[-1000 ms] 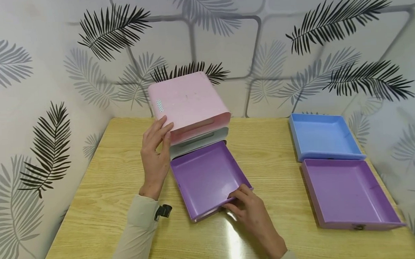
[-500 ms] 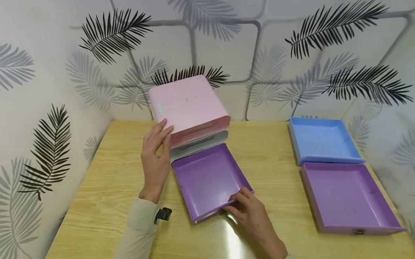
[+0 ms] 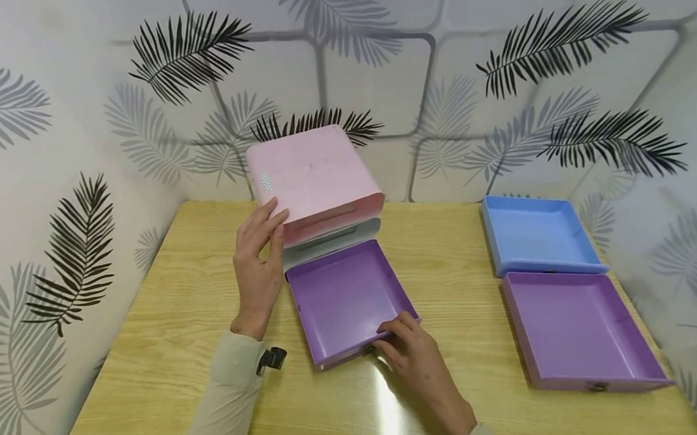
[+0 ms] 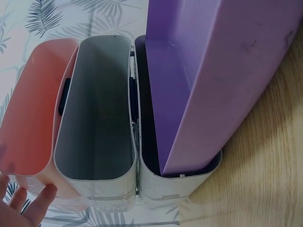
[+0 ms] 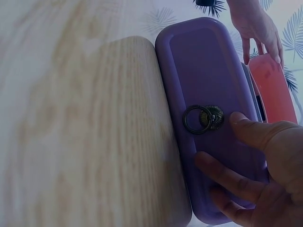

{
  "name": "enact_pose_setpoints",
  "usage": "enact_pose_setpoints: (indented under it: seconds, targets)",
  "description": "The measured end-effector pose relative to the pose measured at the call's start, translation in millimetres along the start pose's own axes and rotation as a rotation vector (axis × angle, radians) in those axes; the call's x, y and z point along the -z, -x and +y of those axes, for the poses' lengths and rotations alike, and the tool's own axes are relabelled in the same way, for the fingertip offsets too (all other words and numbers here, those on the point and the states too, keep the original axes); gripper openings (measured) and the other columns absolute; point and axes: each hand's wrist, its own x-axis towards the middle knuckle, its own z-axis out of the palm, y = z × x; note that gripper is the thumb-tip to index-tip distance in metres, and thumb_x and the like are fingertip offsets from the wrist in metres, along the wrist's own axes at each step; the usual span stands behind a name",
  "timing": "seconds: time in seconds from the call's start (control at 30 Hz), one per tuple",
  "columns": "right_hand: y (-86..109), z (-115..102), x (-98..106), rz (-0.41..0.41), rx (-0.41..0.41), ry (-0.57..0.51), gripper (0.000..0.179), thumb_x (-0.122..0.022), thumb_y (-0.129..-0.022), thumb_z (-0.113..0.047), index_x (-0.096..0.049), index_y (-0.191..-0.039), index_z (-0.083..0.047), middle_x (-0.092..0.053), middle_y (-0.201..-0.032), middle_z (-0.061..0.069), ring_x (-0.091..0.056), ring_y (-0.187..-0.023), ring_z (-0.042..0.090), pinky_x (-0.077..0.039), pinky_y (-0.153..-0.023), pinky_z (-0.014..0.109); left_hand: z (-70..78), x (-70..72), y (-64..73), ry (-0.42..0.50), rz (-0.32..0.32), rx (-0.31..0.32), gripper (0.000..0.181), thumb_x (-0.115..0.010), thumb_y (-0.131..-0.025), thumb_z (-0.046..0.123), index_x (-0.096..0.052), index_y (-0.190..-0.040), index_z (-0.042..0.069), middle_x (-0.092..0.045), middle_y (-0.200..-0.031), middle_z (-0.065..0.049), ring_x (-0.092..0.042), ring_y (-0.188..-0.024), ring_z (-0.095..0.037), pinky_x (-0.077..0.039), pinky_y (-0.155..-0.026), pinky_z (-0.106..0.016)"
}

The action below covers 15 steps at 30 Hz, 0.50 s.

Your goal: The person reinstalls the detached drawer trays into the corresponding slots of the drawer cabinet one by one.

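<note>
My left hand (image 3: pixel 258 267) rests on the near left corner of a pink casing (image 3: pixel 317 170), fingers on top and thumb along its front left edge. Below it sit a grey casing (image 4: pixel 97 118) and a pale bottom casing (image 4: pixel 163 187); both upper casings show open fronts. A purple drawer (image 3: pixel 352 302) sticks well out of the bottom casing, slightly askew. My right hand (image 3: pixel 415 354) pinches the drawer's front rim, thumb in front and fingertips over the edge. A metal ring pull (image 5: pixel 203 119) hangs on the drawer's front, beside that thumb.
On the right of the wooden table (image 3: pixel 179 354), a blue drawer (image 3: pixel 544 231) stands behind a lighter purple drawer (image 3: pixel 581 327), the two touching or nearly so. A wall with leaf patterns (image 3: pixel 371 74) borders the table's back. My left wrist carries a black camera mount (image 3: pixel 271 359).
The purple drawer and my right hand have shifted very slightly back toward the casings. My left hand keeps its place on the pink casing; the head view moved a little.
</note>
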Motion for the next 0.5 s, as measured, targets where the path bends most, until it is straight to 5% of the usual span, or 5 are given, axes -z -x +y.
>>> enact_pose_setpoints:
  seconds: [0.5]
  targets:
    - [-4.0,-3.0,-4.3,-0.013,-0.078,-0.003,0.022,-0.086,-0.083,-0.013,-0.076,-0.102,-0.012,-0.065,-0.098,-0.006,-0.07,-0.09,0.009,-0.062,-0.084,0.024,12.0,-2.8,-0.6,0.002,0.023,0.005,0.025,-0.06,-0.103,0.0,-0.075,-0.122,0.0,-0.063,-0.146,-0.018,-0.047,-0.145,-0.037,-0.049,-0.104,-0.012]
